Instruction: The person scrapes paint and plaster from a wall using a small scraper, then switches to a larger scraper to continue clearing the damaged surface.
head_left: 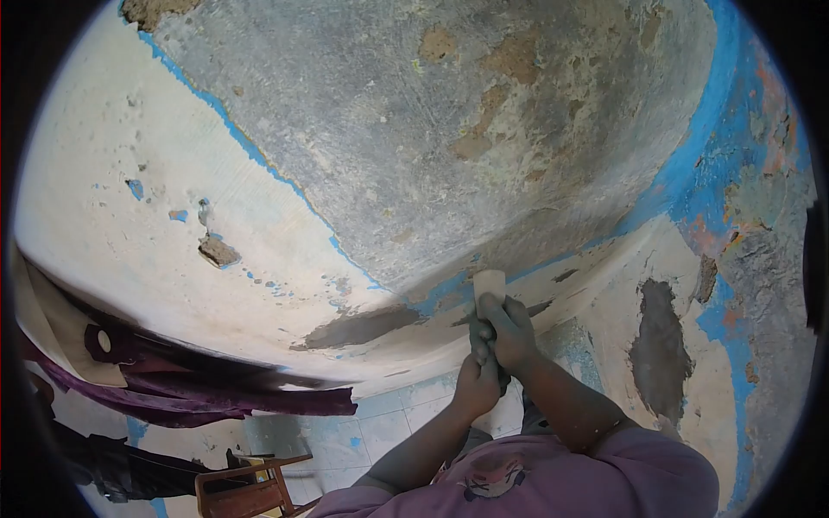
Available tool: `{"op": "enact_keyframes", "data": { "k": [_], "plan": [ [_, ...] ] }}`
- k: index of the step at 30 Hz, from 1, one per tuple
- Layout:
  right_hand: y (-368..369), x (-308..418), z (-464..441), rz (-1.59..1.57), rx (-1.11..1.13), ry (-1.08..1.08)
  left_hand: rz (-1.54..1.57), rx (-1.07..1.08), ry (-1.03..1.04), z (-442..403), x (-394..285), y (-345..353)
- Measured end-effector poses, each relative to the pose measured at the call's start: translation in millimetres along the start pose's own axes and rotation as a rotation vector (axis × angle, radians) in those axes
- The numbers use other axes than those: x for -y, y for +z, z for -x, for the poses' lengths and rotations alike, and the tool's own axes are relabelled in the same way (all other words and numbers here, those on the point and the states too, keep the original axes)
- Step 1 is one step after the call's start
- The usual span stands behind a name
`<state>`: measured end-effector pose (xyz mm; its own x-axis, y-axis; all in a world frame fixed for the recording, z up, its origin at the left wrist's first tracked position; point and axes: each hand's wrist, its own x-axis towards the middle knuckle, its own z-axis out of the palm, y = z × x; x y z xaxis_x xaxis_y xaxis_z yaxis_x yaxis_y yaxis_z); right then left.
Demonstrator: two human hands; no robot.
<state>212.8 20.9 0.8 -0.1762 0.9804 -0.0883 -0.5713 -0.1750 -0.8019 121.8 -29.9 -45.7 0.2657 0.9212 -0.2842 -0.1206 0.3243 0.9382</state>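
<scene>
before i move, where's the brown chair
In the head view, the brown chair is at the lower left, just below the purple cloth and left of the shirt.

Two hands (511,338), one pale block (490,283), one chair (259,501).

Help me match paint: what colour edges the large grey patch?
The edge is bright blue, clearest in the head view.

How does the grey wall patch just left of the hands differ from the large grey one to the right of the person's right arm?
The left patch stretches mostly sideways in this view; the right patch runs up and down. The left patch looks slim, the right patch broader. Both are grey, ragged-edged and bordered by off-white wall.
</scene>
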Motion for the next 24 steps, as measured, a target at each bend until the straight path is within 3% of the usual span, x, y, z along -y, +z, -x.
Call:
{"op": "enact_keyframes", "data": {
  "k": [3,5,6,9,10,11,13,15,16,19,22,24],
  "plan": [
    [-1,-6,-5,0.098,0.028,-0.070,0.057,-0.030,-0.045,-2,-7,2],
    [17,23,-12,0.066,0.040,-0.099,-0.174,-0.034,0.269,-18,-29,-5],
    [25,35,-18,0.041,0.066,-0.147,-0.069,0.095,0.208,-22,-42,-8],
    [16,26,-10,0.092,0.016,-0.082,-0.023,-0.024,0.111,-8,-41,3],
    [9,15,-4,0.097,0.017,-0.092,-0.144,-0.078,0.158,-3,-28,4],
    [2,-1,1,0.084,-0.009,-0.062,-0.241,-0.032,-0.013,1,-11,0],
    [9,3,-6,0.061,-0.039,-0.029,-0.314,-0.130,0.171,-1,-17,4],
    [17,20,-17,0.079,0.027,-0.073,-0.378,0.030,0.245,-20,-26,-16],
    [24,32,-18,0.036,0.084,-0.128,-0.120,0.095,0.230,-22,-38,-13],
    [21,30,-11,0.006,0.018,-0.116,-0.010,0.091,0.144,-16,-36,-6],
    [10,8,1,0.001,-0.054,-0.043,0.027,-0.038,0.016,-3,-16,4],
    [10,18,-15,-0.012,-0.037,-0.060,-0.075,0.007,0.128,-16,-25,-5]
  ]
}}
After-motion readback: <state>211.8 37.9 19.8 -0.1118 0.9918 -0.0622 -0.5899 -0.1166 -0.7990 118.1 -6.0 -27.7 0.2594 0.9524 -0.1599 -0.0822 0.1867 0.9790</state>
